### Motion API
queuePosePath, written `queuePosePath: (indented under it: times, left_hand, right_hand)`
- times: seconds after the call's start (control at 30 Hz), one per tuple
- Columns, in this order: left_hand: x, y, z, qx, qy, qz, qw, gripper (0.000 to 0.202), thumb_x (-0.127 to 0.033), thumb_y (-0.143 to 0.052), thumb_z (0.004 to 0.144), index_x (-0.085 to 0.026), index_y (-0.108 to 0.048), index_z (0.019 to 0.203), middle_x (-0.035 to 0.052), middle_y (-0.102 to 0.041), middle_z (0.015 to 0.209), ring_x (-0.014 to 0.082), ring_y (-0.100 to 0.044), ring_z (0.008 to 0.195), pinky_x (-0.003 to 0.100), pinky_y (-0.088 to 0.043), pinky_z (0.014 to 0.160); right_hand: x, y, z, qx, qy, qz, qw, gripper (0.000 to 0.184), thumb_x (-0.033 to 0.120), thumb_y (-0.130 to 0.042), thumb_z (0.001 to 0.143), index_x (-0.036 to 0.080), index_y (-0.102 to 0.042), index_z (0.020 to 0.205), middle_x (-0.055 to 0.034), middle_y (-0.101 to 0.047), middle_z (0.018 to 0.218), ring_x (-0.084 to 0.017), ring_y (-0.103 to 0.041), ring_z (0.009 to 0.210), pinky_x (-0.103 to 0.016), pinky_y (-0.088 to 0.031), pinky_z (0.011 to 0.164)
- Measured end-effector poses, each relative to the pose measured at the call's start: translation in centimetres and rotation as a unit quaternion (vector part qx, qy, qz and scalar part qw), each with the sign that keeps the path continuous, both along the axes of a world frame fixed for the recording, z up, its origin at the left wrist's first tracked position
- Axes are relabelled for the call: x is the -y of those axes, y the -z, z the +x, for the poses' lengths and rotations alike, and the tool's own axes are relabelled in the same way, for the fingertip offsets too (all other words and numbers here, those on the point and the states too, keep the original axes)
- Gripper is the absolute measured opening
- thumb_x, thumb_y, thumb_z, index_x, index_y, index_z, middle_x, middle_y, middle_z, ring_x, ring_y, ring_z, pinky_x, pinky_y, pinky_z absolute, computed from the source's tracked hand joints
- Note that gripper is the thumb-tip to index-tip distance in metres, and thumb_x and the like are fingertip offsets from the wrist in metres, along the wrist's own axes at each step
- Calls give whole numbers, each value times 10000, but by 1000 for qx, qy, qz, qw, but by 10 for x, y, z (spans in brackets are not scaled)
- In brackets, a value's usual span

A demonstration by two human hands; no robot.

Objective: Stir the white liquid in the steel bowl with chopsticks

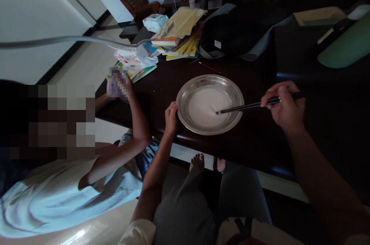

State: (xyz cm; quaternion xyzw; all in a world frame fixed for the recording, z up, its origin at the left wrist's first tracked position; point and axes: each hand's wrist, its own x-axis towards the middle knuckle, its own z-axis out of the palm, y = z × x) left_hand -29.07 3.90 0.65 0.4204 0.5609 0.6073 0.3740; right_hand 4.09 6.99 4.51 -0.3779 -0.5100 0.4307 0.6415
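A round metal bowl (238,88) stands on the dark table, with a milky white liquid (204,104) in it. My left hand (171,117) is at the bowl's left side, its fingers closed against the rim. In my right hand (287,108), to the right of the bowl, are dark chopsticks (248,105) with a silver band. They slope down to the left over the rim, and their tips dip into the liquid near the middle of the bowl.
Another person (115,168) sits at the left, hands around something blurred. Books and envelopes (182,23), tissue packs (155,22), a black bag (231,31) and a thin red stick (209,67) lie beyond the bowl. A green bottle (343,44) is at the right; someone stands farther back.
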Motion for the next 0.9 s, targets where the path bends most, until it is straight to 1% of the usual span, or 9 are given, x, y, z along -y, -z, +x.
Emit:
queuePosePath:
  times: [0.1, 0.17, 0.23, 0.33, 0.43, 0.53, 0.63, 0.77, 0.9]
  left_hand:
    - [-1, -1, 0, -5, -5, -3, 1000, 434, -429, -685, 856, -205, -447, 570, -37, -376, 628, 124, -389, 644, 238, -405, 649]
    - [-1, -1, 0, -9, -6, -2, 1000, 422, -420, -681, 863, -202, -464, 574, -35, -388, 629, 125, -389, 647, 238, -405, 652]
    - [-1, 0, 1, -10, -3, 0, 1000, 417, -416, -674, 871, -202, -468, 578, -34, -390, 628, 126, -386, 646, 239, -401, 648]
    - [-1, 1, 1, -5, -3, 0, 1000, 426, -414, -673, 874, -204, -449, 579, -37, -371, 623, 125, -375, 639, 238, -392, 638]
    - [0, 0, 0, -5, -7, -4, 1000, 436, -415, -679, 871, -206, -433, 578, -40, -356, 625, 122, -359, 628, 237, -381, 625]
    - [1, -1, -1, -11, 2, 1, 1000, 436, -427, -674, 874, -204, -444, 578, -37, -365, 627, 121, -344, 620, 240, -366, 610]
    - [0, 0, -1, -11, 11, 13, 1000, 432, -432, -672, 871, -204, -448, 580, -36, -364, 627, 122, -332, 620, 242, -356, 607]
    - [-2, 1, -1, -3, 3, 1, 1000, 439, -445, -683, 865, -207, -444, 584, -39, -355, 629, 122, -339, 617, 244, -364, 612]
    - [-2, 0, -1, 0, -6, -6, 1000, 445, -434, -696, 851, -206, -435, 571, -40, -353, 622, 118, -344, 614, 238, -368, 604]
  right_hand:
    - [5, 2, -5, 85, -86, -27, 992, 201, 484, -720, 934, 307, -719, 839, -3, -755, 728, -179, -627, 581, -344, -441, 504]
    - [8, 2, -7, 142, -94, -19, 985, 193, 452, -720, 945, 280, -743, 860, -17, -790, 836, -171, -648, 648, -350, -506, 589]
    - [6, 2, -5, 134, -50, -7, 990, 213, 448, -708, 957, 274, -734, 838, -9, -771, 792, -160, -624, 624, -343, -494, 581]
    - [-1, 2, 0, 39, 14, 7, 999, 280, 512, -715, 935, 291, -687, 766, 13, -673, 651, -155, -582, 534, -323, -386, 458]
    - [-2, 3, 0, 4, -34, -3, 999, 318, 554, -723, 912, 284, -690, 747, 13, -655, 625, -153, -584, 508, -311, -355, 419]
    - [4, 4, -3, 87, -110, -32, 990, 276, 503, -724, 928, 264, -744, 793, -7, -772, 755, -159, -651, 603, -313, -471, 512]
    - [5, 3, -1, 138, -73, -35, 987, 287, 473, -708, 949, 254, -776, 777, -29, -816, 876, -172, -710, 723, -318, -514, 601]
    - [1, 0, 5, 52, -5, -15, 999, 413, 533, -667, 959, 273, -732, 645, -23, -741, 661, -205, -707, 662, -353, -508, 598]
    - [6, -2, -1, 98, -93, -7, 991, 395, 514, -641, 981, 272, -759, 692, -27, -778, 738, -222, -738, 741, -407, -573, 769]
